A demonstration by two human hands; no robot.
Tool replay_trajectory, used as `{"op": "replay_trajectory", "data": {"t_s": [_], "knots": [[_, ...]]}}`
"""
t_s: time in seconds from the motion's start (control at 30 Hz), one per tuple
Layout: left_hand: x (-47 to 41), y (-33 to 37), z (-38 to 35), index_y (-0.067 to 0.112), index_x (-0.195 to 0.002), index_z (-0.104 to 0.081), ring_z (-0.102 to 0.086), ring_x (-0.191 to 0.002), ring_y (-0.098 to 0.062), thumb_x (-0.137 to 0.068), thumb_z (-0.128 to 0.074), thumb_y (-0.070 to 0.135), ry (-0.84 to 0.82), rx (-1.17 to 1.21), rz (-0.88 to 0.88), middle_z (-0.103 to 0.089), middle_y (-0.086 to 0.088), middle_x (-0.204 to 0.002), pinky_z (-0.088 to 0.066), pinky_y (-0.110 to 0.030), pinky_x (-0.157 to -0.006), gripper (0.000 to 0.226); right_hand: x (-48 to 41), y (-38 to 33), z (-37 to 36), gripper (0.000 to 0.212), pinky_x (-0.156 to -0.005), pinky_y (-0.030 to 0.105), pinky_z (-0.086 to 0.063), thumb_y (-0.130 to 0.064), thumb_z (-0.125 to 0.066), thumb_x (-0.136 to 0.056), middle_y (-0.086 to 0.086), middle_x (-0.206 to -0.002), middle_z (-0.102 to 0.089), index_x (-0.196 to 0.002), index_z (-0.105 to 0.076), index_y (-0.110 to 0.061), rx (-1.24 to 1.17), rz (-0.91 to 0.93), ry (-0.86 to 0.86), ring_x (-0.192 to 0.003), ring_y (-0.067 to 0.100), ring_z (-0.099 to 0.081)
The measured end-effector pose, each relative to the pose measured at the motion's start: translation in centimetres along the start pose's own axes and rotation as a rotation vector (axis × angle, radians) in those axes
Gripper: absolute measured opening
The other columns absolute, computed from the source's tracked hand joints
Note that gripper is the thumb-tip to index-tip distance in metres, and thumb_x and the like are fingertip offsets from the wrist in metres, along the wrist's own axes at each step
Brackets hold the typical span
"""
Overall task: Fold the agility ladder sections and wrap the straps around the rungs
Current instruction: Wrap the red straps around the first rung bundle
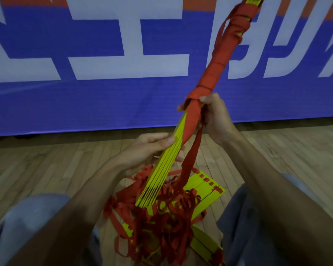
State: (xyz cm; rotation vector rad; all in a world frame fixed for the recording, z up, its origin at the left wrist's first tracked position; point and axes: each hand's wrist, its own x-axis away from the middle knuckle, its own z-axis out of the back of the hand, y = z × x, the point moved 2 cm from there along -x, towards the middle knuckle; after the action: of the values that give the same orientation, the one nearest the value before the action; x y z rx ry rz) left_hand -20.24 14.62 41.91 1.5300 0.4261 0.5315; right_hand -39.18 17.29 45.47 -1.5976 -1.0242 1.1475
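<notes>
A stack of yellow rungs [161, 169] is held slanting up to the right, its upper half wound in red strap [221, 54]. My left hand [148, 148] grips the bare yellow part of the stack from the left. My right hand [213, 112] holds the stack higher up, where the wrapping ends, and pinches the red strap there. One length of strap [188, 166] hangs from that hand down into a tangled heap of red straps [161, 223] on the floor between my knees.
More loose yellow rungs [206, 189] lie under the strap heap on the wooden floor [46, 166]. A blue banner with large white letters [104, 54] stands close in front. My knees in grey fabric [27, 217] flank the heap.
</notes>
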Motion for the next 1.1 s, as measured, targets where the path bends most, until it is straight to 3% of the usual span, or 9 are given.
{"op": "replay_trajectory", "data": {"t_s": [0.17, 0.3, 0.4, 0.47, 0.57, 0.73, 0.9, 0.97, 1.1], "knots": [[0.0, -0.3, -0.5, 0.008, -0.129, -0.055, -0.067, -0.104, -0.037, -0.090, -0.062, 0.012, -0.187, 0.006, -0.001, -0.066, -0.018, -0.121, -0.056, -0.046, -0.087, 0.040, -0.3, 0.7, 0.1, 0.060, -0.060, 0.033, -0.036, -0.053, -0.076, -0.042, 0.014, -0.084, -0.074, -0.085, -0.072, -0.013, -0.166, 0.050, -0.117, -0.071, 0.032, -0.046], [0.0, -0.8, -0.6, 0.007, -0.124, -0.058, -0.069, -0.099, -0.038, -0.082, -0.065, 0.002, -0.135, 0.026, -0.014, -0.069, -0.022, -0.112, -0.058, -0.041, -0.077, 0.042, -0.2, 0.9, -0.1, 0.048, -0.061, 0.031, -0.051, -0.041, -0.057, -0.063, 0.012, -0.092, -0.074, -0.100, -0.068, -0.012, -0.061, 0.011, -0.164, -0.075, 0.023, -0.064], [-0.2, -1.2, 0.1, 0.007, -0.122, -0.059, -0.071, -0.094, -0.037, -0.080, -0.069, 0.000, 0.008, 0.026, -0.071, -0.072, -0.019, -0.103, -0.058, -0.038, -0.074, 0.043, -0.5, 1.5, -0.3, 0.043, -0.075, 0.041, -0.054, -0.046, -0.055, -0.077, 0.014, -0.091, -0.071, -0.097, -0.066, -0.010, 0.091, 0.023, -0.039, -0.082, 0.027, -0.066], [-0.4, -1.3, 1.0, 0.008, -0.121, -0.060, -0.071, -0.093, -0.037, -0.079, -0.071, 0.000, 0.112, 0.004, -0.097, -0.072, -0.018, -0.102, -0.058, -0.037, -0.073, 0.044, -0.5, 1.5, -0.4, 0.031, -0.066, 0.039, -0.054, -0.041, -0.058, -0.089, 0.009, -0.077, -0.065, -0.085, -0.062, -0.011, 0.233, 0.076, 0.054, -0.069, 0.022, -0.064], [-0.6, -1.4, 1.8, 0.009, -0.116, -0.064, -0.072, -0.090, -0.032, -0.078, -0.074, -0.001, 0.267, -0.084, -0.124, -0.073, -0.017, -0.102, -0.059, -0.038, -0.075, 0.041, -0.4, 1.5, -0.7, 0.033, -0.043, 0.031, -0.048, -0.033, -0.055, -0.098, 0.015, -0.064, -0.058, -0.077, -0.059, -0.008, 0.348, 0.147, 0.135, -0.045, 0.024, -0.056], [-1.4, -2.5, 2.3, 0.020, -0.112, -0.068, -0.069, -0.093, -0.014, -0.074, -0.083, 0.018, 0.401, -0.428, -0.139, -0.074, 0.000, -0.100, -0.057, -0.041, -0.084, 0.041, -0.5, 3.0, -1.0, 0.044, -0.045, 0.032, -0.047, -0.047, -0.065, -0.088, 0.017, -0.058, -0.064, -0.085, -0.065, -0.003, 0.506, 0.023, 0.161, -0.041, 0.026, -0.058], [-1.1, -2.4, 1.4, 0.026, -0.119, -0.063, -0.065, -0.092, -0.012, -0.075, -0.081, 0.036, 0.510, -0.761, -0.169, -0.071, 0.008, -0.101, -0.053, -0.038, -0.082, 0.048, -0.9, 3.6, -1.1, 0.042, -0.042, 0.028, -0.043, -0.037, -0.070, -0.088, 0.025, -0.070, -0.064, -0.095, -0.066, 0.005, 0.354, -0.014, 0.220, -0.041, 0.022, -0.053], [-1.0, -2.0, 1.2, 0.028, -0.120, -0.062, -0.065, -0.094, -0.010, -0.079, -0.078, 0.037, 0.445, -0.717, -0.173, -0.070, 0.009, -0.104, -0.054, -0.037, -0.084, 0.045, -1.1, 3.4, -0.9, 0.039, -0.040, 0.026, -0.039, -0.031, -0.070, -0.088, 0.022, -0.073, -0.063, -0.100, -0.066, 0.006, 0.292, -0.002, 0.220, -0.042, 0.020, -0.049], [-0.6, -0.8, 1.1, 0.031, -0.114, -0.066, -0.068, -0.097, -0.012, -0.092, -0.060, 0.035, 0.213, -0.302, -0.094, -0.072, 0.003, -0.108, -0.057, -0.032, -0.084, 0.023, -1.2, 2.7, 0.0, 0.037, -0.040, 0.025, -0.038, -0.029, -0.069, -0.089, 0.023, -0.081, -0.061, -0.103, -0.065, 0.005, 0.235, 0.019, 0.146, -0.048, 0.021, -0.047]]}}
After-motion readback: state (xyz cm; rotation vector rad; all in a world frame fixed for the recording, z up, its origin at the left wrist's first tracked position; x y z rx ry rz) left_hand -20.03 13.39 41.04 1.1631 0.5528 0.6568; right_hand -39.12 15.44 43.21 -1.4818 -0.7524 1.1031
